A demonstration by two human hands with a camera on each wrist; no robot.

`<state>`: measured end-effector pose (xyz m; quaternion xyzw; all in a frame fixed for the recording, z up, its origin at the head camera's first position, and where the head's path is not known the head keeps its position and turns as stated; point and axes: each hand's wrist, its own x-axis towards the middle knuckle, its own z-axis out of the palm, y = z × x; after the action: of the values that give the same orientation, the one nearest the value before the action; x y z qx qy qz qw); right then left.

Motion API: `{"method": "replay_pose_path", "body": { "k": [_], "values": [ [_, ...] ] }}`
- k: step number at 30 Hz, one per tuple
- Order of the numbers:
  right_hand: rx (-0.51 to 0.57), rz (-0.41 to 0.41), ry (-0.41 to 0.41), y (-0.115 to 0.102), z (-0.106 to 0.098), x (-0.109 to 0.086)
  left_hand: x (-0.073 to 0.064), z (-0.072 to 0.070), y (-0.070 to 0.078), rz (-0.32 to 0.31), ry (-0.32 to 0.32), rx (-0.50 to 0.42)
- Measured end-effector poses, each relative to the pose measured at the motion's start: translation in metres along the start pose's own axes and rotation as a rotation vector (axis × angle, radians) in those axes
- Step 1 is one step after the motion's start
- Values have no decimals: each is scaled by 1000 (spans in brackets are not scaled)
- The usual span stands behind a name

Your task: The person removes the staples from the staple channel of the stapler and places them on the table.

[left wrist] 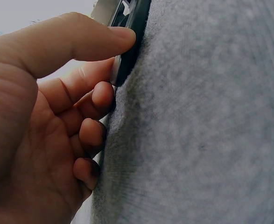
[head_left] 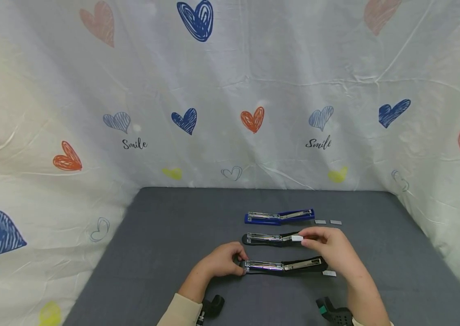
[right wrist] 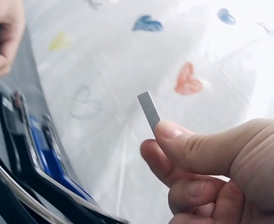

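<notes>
My left hand (head_left: 222, 260) grips the left end of the nearest black stapler (head_left: 264, 266), which lies opened out flat. In the left wrist view its thumb and index finger pinch that dark end (left wrist: 136, 49) close to the cloth, the other fingers curled beside it. Between thumb and index finger, my right hand (head_left: 331, 246) pinches a small strip of staples (right wrist: 149, 112), held up above the staplers. In the head view this strip overlaps the right end of the middle black stapler (head_left: 264, 239), also opened out.
Behind lies an opened blue stapler (head_left: 262, 221), with two staple strips (head_left: 320, 222) to its right. Another strip (head_left: 329, 273) lies at the nearest stapler's right end. Grey cloth (head_left: 173, 226) covers the table, and a white curtain with hearts (head_left: 213, 149) hangs behind.
</notes>
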<state>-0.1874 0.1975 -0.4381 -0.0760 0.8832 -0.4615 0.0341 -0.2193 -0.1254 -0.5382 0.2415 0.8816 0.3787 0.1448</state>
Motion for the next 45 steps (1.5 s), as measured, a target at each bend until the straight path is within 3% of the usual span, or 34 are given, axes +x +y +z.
{"method": "replay_pose_path", "body": {
  "k": [14, 21, 28, 35, 45],
  "values": [
    [35, 102, 60, 39, -49, -10, -1, -1, 2, -1, 1, 8],
    [93, 173, -24, 66, -63, -11, -1, -1, 2, -6, -4, 11],
    [-8, 242, -104, 91, -72, -6, 1, -2, 1, -25, -3, 8],
    [-81, 267, -131, 115, -70, -2, 0, -2, 2, -9, 0, 1],
    [-144, 324, -178, 131, -66, -5, 1, -1, 1, -30, -5, 4]
  ]
}}
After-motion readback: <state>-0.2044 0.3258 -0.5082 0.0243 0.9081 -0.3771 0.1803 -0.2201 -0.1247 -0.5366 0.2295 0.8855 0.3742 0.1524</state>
